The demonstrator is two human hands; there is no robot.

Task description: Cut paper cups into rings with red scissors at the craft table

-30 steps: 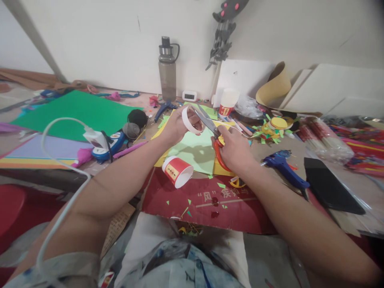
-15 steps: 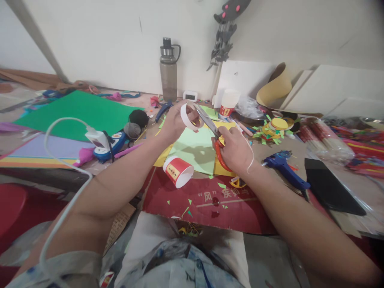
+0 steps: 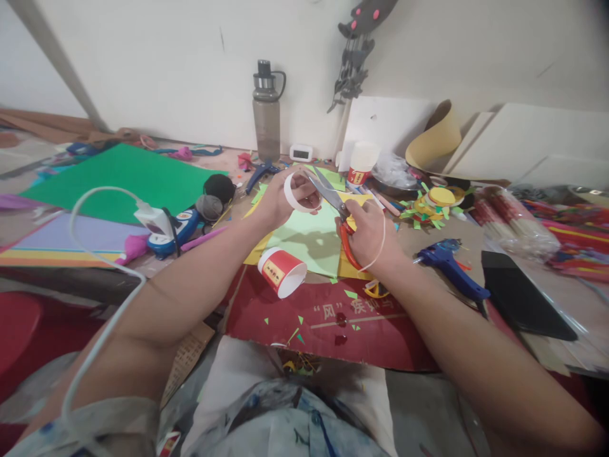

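Note:
Between its fingers my left hand [image 3: 280, 198] grips a white paper ring [image 3: 295, 202], which looks like a band cut from a paper cup. My right hand [image 3: 370, 235] is closed round the orange handles of a pair of scissors [image 3: 335, 197], whose blades point up and left at the ring's edge. A thin white strip [image 3: 383, 231] trails from the cutting area and curls over the back of my right hand. Below my hands a red and white paper cup [image 3: 281, 271] lies on its side, its opening facing right. Light green paper [image 3: 309, 238] lies under both hands.
Red cardboard [image 3: 280, 311] with green scraps covers the front edge. To the right are a blue glue gun [image 3: 451, 270] and a black phone-like slab [image 3: 526, 295]. A bottle [image 3: 266, 120] and another paper cup [image 3: 361, 166] stand behind. A white cable [image 3: 107, 324] loops across the left.
The thin white strip has swung from beyond my right hand onto its back and curled lower. The ring has turned slightly in my left hand. The scissors stay near the ring.

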